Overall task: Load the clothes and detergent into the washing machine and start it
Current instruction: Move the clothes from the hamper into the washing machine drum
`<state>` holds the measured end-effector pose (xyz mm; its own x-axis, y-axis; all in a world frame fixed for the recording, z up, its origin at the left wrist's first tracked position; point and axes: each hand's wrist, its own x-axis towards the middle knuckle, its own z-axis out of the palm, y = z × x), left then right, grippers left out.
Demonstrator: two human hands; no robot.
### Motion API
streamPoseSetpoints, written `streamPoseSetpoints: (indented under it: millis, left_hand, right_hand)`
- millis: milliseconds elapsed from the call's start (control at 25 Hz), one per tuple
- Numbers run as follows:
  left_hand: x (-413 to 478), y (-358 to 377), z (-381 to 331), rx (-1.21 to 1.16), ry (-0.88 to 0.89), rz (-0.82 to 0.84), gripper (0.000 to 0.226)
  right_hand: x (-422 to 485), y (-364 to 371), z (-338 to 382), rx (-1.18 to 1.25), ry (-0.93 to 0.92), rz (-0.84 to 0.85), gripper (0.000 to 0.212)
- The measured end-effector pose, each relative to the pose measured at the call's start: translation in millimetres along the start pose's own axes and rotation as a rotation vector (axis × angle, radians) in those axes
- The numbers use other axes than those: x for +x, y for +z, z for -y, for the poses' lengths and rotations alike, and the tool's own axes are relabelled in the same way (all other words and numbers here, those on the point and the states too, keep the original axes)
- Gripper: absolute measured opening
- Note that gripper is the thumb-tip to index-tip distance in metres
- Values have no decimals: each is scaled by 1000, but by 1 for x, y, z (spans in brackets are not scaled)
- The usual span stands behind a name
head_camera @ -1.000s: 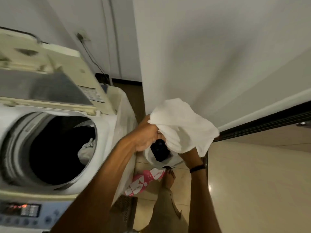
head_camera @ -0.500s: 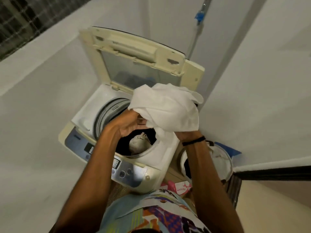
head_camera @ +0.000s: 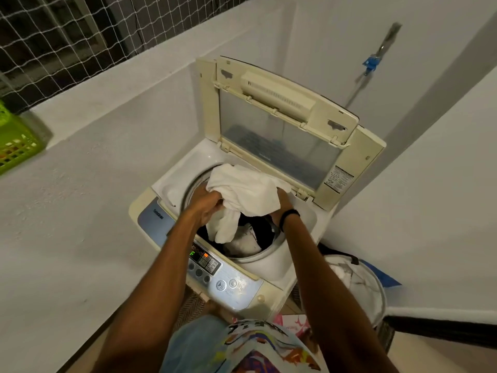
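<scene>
Both hands hold a white towel over the open drum of the top-loading washing machine: left hand grip clamped on its near edge, right hand gripping beneath the far side. Lid upright; clothes lie in the drum; mesh hamper stands just right of the machine.

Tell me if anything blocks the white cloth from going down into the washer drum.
Nothing visible does. The lid stands raised behind the opening, and the white cloth, held by the left hand and right hand, hangs over the open drum. Only clothes already loaded lie below it.
</scene>
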<state>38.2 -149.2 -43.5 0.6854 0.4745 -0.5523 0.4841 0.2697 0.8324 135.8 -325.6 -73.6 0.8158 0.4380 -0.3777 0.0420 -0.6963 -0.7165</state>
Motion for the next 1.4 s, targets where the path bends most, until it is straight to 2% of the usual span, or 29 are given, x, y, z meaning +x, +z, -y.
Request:
streamPoseSetpoints:
  millis: [40,80,120,160,280,400,480,600,760,880,1080,1200,1320,1400]
  left_hand:
    - [10,-4,16,87,-29,-18,35]
    - [18,-6,30,183,-62,-40,51]
    - [22,-8,41,258,-105,-62,71]
    - [20,-6,48,285,-145,-80,80]
    - [18,11,65,299,-136,-138,67]
    - [26,47,91,352,-47,-131,38]
    - [-4,89,82,390,29,-111,23]
    - [-52,164,85,517,240,0,15]
    - [-85,252,137,689,298,297,14]
    - [-82,310,189,811,212,350,13]
    - [-31,390,282,946,-7,316,18]
    - [12,427,343,947,-76,274,18]
    - [66,452,415,910,-97,267,19]
    - [105,463,460,877,-84,276,19]
  right_hand:
    - [2,7,-5,-59,21,47,45]
    - [2,13,-10,-109,72,72,43]
    - [2,19,-17,-58,104,21,39]
    - [0,22,-24,-31,143,-10,32]
    - [-17,22,-45,107,211,-117,15]
    - [-36,9,-75,376,297,-238,13]
    - [-48,-3,-94,541,341,-326,14]
    - [-70,-24,-133,734,393,-442,15]
    - [-99,-40,-228,657,528,-521,13]
    - [-118,-41,-314,480,660,-430,16]
    - [-127,-35,-458,419,817,-280,42]
    - [-96,-15,-548,382,887,-184,39]
    - [-39,20,-635,323,930,-66,25]
    - [4,45,-687,233,906,-36,30]
